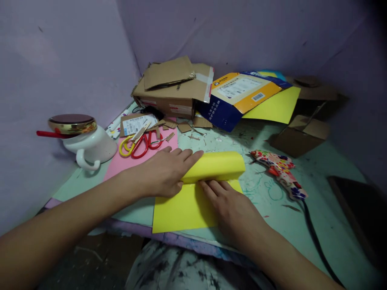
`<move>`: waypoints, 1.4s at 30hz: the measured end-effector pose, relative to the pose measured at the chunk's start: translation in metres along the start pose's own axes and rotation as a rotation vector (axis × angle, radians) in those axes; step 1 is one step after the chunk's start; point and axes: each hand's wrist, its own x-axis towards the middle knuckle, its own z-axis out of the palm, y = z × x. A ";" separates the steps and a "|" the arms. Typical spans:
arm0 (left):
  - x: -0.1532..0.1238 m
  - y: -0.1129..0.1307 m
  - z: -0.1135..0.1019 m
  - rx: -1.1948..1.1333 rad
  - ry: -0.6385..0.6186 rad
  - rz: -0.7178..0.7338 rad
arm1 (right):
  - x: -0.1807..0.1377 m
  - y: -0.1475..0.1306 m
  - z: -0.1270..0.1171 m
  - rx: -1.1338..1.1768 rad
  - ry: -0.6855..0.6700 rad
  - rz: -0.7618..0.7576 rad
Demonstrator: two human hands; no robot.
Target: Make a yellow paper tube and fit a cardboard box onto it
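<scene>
A sheet of yellow paper (pixel 187 213) lies near the table's front edge, its far part curled over into a loose roll. My left hand (pixel 169 169) is closed on the roll's left end, fingers across the top and thumb low at the near side. Against the seam where the roll meets the flat part, my right hand (pixel 226 201) presses its bent fingers together on the paper; its thumb is hidden. Just beyond my left hand are red-handled scissors (pixel 140 147) and a yellow-handled pair (pixel 125 148) on pink paper (pixel 117 167).
A patterned glue gun (pixel 279 171) with a black cord lies at right, near a dark flat object (pixel 353 213). Cardboard boxes (pixel 169 102), a blue-orange carton (pixel 236 98) and cardboard scraps (pixel 184 127) stand behind. A white mug (pixel 90 147) with a gold-rimmed lid is at left.
</scene>
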 end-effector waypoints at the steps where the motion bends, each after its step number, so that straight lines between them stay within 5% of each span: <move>1: -0.002 -0.002 -0.001 0.000 -0.009 -0.003 | 0.000 0.000 -0.001 0.001 -0.007 0.006; 25: -0.006 0.004 0.005 0.132 0.048 -0.091 | -0.006 -0.012 0.013 -0.289 0.065 -0.186; 36: -0.006 0.005 -0.007 0.029 -0.075 -0.083 | -0.032 0.007 0.017 -0.079 0.290 -0.062; 42: -0.006 0.005 -0.008 0.017 -0.091 -0.086 | -0.066 0.015 0.003 0.168 0.247 0.033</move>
